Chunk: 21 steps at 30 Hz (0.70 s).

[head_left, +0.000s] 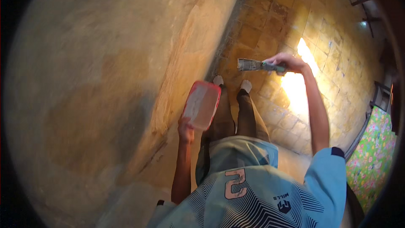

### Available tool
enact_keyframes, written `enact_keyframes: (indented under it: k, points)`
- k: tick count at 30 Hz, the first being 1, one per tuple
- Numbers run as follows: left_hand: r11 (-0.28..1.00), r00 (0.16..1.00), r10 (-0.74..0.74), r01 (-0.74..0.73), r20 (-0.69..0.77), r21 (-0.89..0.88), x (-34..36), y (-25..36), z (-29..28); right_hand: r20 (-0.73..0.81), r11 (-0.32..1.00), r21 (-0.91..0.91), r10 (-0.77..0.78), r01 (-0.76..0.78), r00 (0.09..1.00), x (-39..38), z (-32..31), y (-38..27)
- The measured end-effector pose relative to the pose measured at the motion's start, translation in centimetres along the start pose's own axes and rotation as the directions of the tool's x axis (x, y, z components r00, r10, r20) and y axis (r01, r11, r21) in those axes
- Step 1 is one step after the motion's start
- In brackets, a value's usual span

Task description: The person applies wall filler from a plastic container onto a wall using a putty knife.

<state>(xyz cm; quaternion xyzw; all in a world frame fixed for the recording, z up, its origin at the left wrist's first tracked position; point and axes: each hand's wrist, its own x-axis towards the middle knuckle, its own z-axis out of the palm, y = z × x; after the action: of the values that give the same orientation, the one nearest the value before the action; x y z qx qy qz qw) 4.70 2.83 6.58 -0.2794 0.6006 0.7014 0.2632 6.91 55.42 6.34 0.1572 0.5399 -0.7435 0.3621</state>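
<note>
My left hand [186, 130] grips a red-rimmed rectangular plastic container [202, 103] by its near end; pale material lies in it. My right hand [283, 63] holds a flat putty knife [250, 64] by its green and dark handle, out in front of me and above the tiled floor. Pale residue covers the blade. The knife is apart from the container, up and to the right of it.
A mottled plaster wall [101, 55] runs along my left, with a ledge or step at its foot. My legs and feet stand on tiles [261, 25] with a bright patch of sunlight. Dark furniture legs [360, 1] and a floral cloth [369, 152] are at the right edge.
</note>
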Motion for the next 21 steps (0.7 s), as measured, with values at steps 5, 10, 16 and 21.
enact_keyframes:
  k: [5,10,16,21]
  points:
    - [0.983,0.984,-0.148,0.136,-0.097,-0.127,-2.8,2.2,0.2,-0.192,0.717,0.686,0.01,0.127,0.981,11.3,6.0,14.2]
    - [0.989,0.988,-0.147,0.145,-0.057,-0.031,-2.6,4.5,-0.2,-0.242,0.433,0.884,0.103,0.175,0.965,25.5,14.6,17.1]
    - [0.852,0.941,0.168,-0.289,0.294,0.437,-3.7,5.1,-4.3,-0.328,0.291,0.905,0.008,0.312,0.945,33.4,17.4,15.4]
    - [0.885,0.977,0.166,-0.206,0.132,0.418,-2.9,5.9,-4.8,-0.36,0.293,0.9,0.077,0.324,0.93,33.6,18.1,11.1]
